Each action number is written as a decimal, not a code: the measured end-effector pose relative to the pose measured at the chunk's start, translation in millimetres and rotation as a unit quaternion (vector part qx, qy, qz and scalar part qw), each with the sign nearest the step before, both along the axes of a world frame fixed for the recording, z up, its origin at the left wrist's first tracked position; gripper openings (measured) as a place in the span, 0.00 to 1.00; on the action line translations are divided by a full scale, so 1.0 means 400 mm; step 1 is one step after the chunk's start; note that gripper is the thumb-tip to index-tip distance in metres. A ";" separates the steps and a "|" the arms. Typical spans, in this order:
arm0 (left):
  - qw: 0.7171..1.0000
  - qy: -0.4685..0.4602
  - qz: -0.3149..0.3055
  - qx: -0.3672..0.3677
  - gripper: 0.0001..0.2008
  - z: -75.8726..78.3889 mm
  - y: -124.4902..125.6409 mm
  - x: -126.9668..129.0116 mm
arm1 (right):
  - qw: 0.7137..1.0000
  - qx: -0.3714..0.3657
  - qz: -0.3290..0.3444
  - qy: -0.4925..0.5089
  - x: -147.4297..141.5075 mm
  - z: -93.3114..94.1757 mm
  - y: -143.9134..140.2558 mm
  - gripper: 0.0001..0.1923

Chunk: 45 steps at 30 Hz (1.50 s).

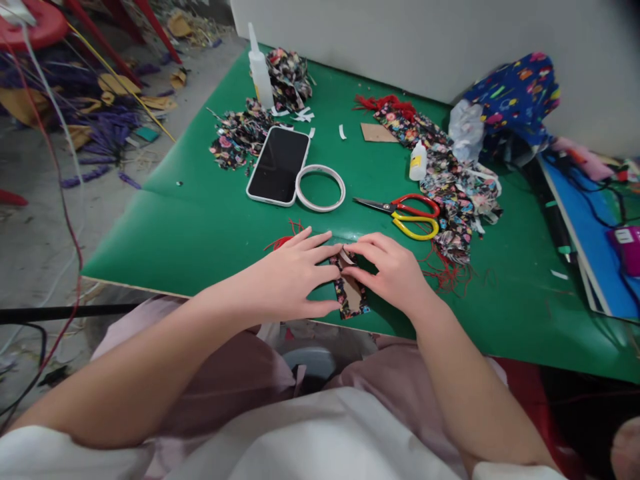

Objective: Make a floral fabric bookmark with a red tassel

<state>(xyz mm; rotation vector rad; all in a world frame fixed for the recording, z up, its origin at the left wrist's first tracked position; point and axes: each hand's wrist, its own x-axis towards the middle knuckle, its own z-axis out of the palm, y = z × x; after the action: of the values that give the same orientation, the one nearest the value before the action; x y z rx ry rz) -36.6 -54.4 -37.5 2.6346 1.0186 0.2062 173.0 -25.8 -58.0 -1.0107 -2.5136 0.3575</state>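
Black floral-print fabric piece with a plain brown, card-like middle (353, 293): lies at the lower centre of the frame, close to the near edge of the green table (210, 233). Left hand (300, 273) is spread palm down, fingers apart, tips at the piece's left edge, apparently steadying rather than grasping. Right hand (393, 270) brings thumb and forefinger together at a thin pale strip (345, 257) near the piece's upper end; whether that pinch is closed on it, cannot tell. The step in hand looks like fine work on the strip. Judged good practice: left fingertips pressing just beside the strip so the piece neither slides nor twists; right fingers low and light, moving along the strip's length, not tugging upward, which might pucker the print or bend the middle. Corners deserve most care. Loose red threads (280, 243), left of the piece, are best kept from under it. White ring-shaped roll (342, 190) and scissors with red and yellow handles (391, 208), mid-frame above the hands, leave working room.
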 end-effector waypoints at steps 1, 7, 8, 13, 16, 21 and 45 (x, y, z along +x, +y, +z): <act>1.000 0.001 0.002 0.000 0.20 0.000 -0.001 0.000 | 1.000 0.000 0.000 -0.005 0.001 -0.004 0.002 0.13; 1.000 0.008 0.008 0.003 0.19 -0.002 -0.003 0.002 | 1.000 0.003 -0.016 -0.004 -0.005 -0.017 0.005 0.10; 1.000 0.009 0.008 0.005 0.19 -0.003 -0.003 0.002 | 1.000 0.002 -0.021 -0.002 -0.008 -0.017 0.004 0.10; 0.999 0.003 0.011 0.031 0.18 -0.002 -0.007 0.002 | 0.999 -0.014 -0.043 0.020 -0.022 -0.018 0.004 0.09; 0.999 0.008 0.015 0.047 0.16 0.004 -0.009 0.007 | 0.997 -0.036 -0.061 0.027 -0.029 -0.019 0.008 0.08; 0.998 0.042 0.020 0.041 0.17 0.012 -0.012 0.020 | 0.995 -0.051 -0.086 0.019 -0.037 -0.018 0.015 0.07; 0.999 0.031 -0.020 0.034 0.19 0.003 -0.020 0.020 | 0.986 -0.057 -0.157 0.026 -0.059 -0.030 0.034 0.07</act>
<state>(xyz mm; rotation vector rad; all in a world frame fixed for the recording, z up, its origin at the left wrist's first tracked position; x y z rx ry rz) -28.4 -62.3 -36.4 2.7353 0.9950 0.1545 149.3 -12.3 -70.0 -1.3989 -2.2605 0.4283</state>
